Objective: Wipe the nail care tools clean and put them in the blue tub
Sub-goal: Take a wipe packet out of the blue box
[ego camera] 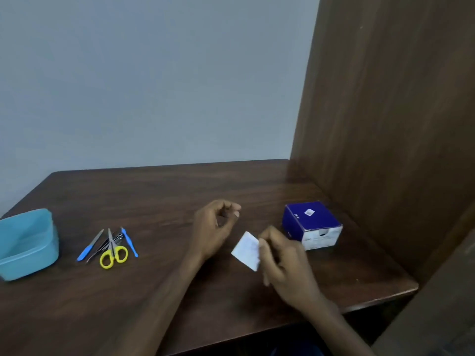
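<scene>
An empty blue tub [28, 244] stands at the table's left edge. Just right of it lies a small pile of nail care tools: yellow-handled scissors [113, 254], a blue-handled file [90, 245], a thin blue-handled stick [129, 242] and dark metal clippers or tweezers [108, 244] under the scissors. My right hand [285, 263] pinches a small white square wipe packet [247, 251] above the table's middle. My left hand [216, 227] hovers just left of the packet, fingers curled loosely, holding nothing.
A dark blue and white cardboard box [312, 224] sits to the right of my hands. A tall brown wooden panel [385, 124] walls off the table's right side. The dark wooden table [167, 191] ends at a grey wall behind.
</scene>
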Demonstrator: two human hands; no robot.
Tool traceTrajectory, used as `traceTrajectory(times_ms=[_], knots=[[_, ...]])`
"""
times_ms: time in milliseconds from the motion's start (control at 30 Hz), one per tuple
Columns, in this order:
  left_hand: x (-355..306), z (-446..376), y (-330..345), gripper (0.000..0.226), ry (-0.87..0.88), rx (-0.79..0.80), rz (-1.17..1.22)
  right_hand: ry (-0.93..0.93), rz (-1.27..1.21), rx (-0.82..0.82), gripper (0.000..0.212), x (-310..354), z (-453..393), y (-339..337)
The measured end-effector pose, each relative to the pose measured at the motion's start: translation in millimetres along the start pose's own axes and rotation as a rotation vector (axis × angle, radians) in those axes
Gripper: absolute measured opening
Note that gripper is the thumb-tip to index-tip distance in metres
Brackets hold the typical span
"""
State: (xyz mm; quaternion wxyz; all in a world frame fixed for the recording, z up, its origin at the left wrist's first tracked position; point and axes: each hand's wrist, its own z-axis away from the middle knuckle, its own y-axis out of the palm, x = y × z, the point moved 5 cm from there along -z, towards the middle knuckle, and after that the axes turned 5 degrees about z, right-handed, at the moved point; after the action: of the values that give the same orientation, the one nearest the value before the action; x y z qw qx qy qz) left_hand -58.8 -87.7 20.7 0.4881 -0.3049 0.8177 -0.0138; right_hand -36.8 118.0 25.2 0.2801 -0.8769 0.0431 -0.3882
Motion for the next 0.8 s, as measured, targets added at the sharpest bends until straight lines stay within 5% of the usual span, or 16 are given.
traceTrajectory(times_ms=[100,333,567,800], knots=[[31,-33,-15,0.013,-0.103,-0.045,0.063,0.039,-0.033,0.091,0.026,-2,-55,48],[85,-63,-8,0.022,-0.186,-0.080,0.002,0.251,-0.139,0.010,0.036,-91,-162,102],[80,-63,-8,0.044,-0.282,-0.210,0.447,0.417,-0.460,0.055,0.031,-117,-169,114],[72,-61,-13,0.014,-0.159,-0.288,0.183,0.332,-0.408,0.066,0.026,-110,-166,112]])
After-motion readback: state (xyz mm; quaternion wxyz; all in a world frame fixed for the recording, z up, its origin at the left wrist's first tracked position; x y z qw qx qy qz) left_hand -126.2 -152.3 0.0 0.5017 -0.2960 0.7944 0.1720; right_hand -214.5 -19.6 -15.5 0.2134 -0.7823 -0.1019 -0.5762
